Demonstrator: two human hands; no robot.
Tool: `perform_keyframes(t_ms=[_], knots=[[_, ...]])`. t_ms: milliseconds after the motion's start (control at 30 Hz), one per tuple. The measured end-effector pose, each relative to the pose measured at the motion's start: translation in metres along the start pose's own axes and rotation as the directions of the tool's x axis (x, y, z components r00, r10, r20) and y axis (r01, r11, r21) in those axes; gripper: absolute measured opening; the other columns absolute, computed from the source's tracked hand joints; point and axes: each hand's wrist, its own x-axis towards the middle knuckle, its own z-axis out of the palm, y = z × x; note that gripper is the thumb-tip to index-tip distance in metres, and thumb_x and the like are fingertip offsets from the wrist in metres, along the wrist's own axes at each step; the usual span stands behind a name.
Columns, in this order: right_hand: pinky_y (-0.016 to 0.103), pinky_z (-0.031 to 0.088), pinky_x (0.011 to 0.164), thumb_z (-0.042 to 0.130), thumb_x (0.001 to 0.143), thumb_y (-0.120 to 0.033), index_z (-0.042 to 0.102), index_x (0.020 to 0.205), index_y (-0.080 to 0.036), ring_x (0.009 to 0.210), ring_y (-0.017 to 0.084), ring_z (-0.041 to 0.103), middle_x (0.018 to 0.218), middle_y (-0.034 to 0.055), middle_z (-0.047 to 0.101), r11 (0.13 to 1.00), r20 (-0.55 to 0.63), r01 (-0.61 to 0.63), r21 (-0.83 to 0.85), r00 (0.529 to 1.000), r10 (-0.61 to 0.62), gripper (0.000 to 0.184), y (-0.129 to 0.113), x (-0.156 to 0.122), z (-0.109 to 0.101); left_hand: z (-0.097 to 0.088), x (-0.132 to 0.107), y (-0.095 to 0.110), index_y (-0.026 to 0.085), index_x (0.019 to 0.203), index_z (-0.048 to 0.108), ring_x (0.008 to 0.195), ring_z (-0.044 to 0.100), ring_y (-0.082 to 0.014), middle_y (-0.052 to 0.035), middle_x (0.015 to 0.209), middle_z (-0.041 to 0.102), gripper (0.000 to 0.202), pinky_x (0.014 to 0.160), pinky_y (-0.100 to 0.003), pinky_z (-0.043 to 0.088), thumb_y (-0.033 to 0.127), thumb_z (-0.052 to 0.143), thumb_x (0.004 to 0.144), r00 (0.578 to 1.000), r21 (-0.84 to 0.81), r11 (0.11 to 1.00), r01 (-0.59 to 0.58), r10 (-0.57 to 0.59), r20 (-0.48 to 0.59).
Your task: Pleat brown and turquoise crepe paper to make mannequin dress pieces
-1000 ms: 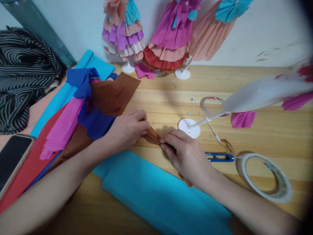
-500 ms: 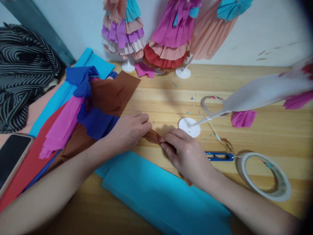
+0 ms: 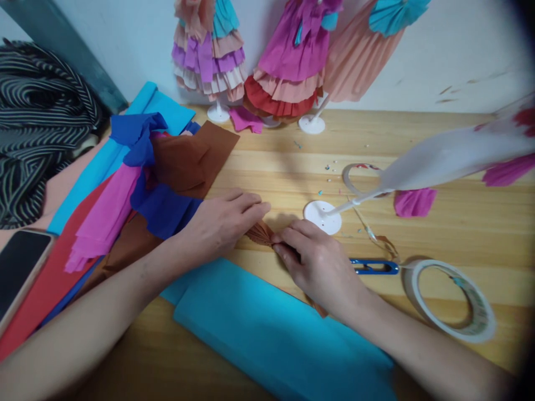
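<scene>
A strip of brown crepe paper [image 3: 259,232], gathered into fine pleats, lies between my two hands just above the wooden tabletop. My right hand [image 3: 320,259] pinches the pleated part between thumb and fingers, and a brown tail of the strip shows below that hand. At the strip's left end is my left hand [image 3: 228,220], its fingers stretched out over the paper; their undersides are hidden. A folded sheet of turquoise crepe paper [image 3: 267,328] lies in front of both hands.
Left are piled crepe papers [image 3: 184,161] and a phone [image 3: 20,273]. Paper-dressed dolls [image 3: 292,55] stand behind. A white stand [image 3: 321,217] supports a leaning white form [image 3: 438,156]. On the right lie a blue-handled cutter [image 3: 376,267] and a tape roll [image 3: 451,301].
My left hand's fingers have straightened and reached slightly to the right over the paper. My right hand keeps its pinch in the same spot.
</scene>
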Motion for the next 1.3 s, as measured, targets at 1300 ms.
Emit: perform_keyframes(t_ms=[1300], knots=[[0.030, 0.043, 0.058, 0.053, 0.083, -0.013, 0.059, 0.073, -0.015, 0.067, 0.020, 0.056, 0.072, 0.0068, 0.059, 1.000, -0.026, -0.002, -0.009, 1.000, 0.002, 0.012, 0.000, 0.001, 0.000, -0.018, 0.000, -0.008, 0.013, 0.086, 0.060, 0.084, 0.055, -0.0235, -0.0086, 0.087, 0.061, 0.021, 0.060, -0.031, 0.046, 0.002, 0.043, 0.084, 0.981, 0.141, 0.985, 0.094, -0.116, 0.156]])
